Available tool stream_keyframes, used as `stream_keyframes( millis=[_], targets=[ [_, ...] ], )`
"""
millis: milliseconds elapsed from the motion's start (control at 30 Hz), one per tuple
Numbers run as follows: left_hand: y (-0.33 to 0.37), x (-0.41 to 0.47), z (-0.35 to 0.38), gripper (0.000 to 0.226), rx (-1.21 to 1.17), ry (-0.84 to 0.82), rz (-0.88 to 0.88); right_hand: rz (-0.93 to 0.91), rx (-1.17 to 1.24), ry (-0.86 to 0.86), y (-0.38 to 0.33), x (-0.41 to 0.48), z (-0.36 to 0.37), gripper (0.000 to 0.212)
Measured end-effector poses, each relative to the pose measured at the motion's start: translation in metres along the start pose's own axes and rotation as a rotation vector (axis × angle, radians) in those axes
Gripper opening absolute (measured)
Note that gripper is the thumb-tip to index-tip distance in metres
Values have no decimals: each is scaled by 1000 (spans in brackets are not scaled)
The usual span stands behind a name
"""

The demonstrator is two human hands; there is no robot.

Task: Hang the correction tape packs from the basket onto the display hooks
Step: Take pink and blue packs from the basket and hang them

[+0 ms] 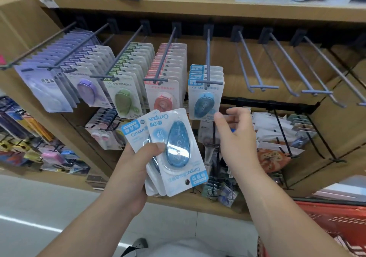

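Blue correction tape packs (pixel 174 151) are sitting in a fanned stack in the left hand (pixel 136 157), which is gripping them from the side with the thumb pressing across the front pack just beside its clear blister. The front pack is lying upside down, its hang hole pointing toward the person, while a pack behind it is showing its blue header at the upper left. The right hand (pixel 235 136) is hovering to the right of the stack, apart from it, with fingers loosely curled and thumb and forefinger spread; it is holding nothing that I can make out. It is hanging just below the blue packs on the display (pixel 206 92), which are dangling in a short row from a dark metal hook (pixel 208 58) under the wooden shelf (pixel 178 7). To the left of that hook, red packs (pixel 162 92), green packs (pixel 126 96) and purple packs (pixel 87 90) are hanging in longer rows on their own hooks, and pale lavender packs (pixel 43 86) are filling the far left one. To the right, bare hooks (pixel 255 66) are sticking out from the back rail. The red basket (pixel 336 223) is showing at the lower right corner, beside the right forearm, with some flat things lying in it, too blurred to tell which
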State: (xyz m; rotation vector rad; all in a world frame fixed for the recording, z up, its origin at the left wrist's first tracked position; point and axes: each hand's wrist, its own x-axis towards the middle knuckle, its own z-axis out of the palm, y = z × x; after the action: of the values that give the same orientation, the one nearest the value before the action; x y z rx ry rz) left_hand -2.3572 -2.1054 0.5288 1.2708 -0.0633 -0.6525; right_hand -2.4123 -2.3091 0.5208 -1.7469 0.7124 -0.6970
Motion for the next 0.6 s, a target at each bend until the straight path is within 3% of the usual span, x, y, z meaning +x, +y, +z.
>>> stream_keyframes(
  millis=[67, 167, 267, 400, 600],
  targets=[
    [0, -2, 4, 63, -9, 5, 3, 14, 73, -136, -14, -16, -8, 28],
    [-2, -3, 11, 59, -27, 1, 27, 72, 87, -487, -33, -37, -13, 45],
    [-3, -6, 18, 57, -69, 17, 43, 150, 172, -648, -36, -45, -15, 55],
    [-4, -8, 24, 55, -102, 28, 44, 189, 193, -702, -30, -45, -23, 41],
    [-5, -5, 33, 65, -182, 43, 19, 273, 436, -578, -22, -48, -17, 18]
  ],
)
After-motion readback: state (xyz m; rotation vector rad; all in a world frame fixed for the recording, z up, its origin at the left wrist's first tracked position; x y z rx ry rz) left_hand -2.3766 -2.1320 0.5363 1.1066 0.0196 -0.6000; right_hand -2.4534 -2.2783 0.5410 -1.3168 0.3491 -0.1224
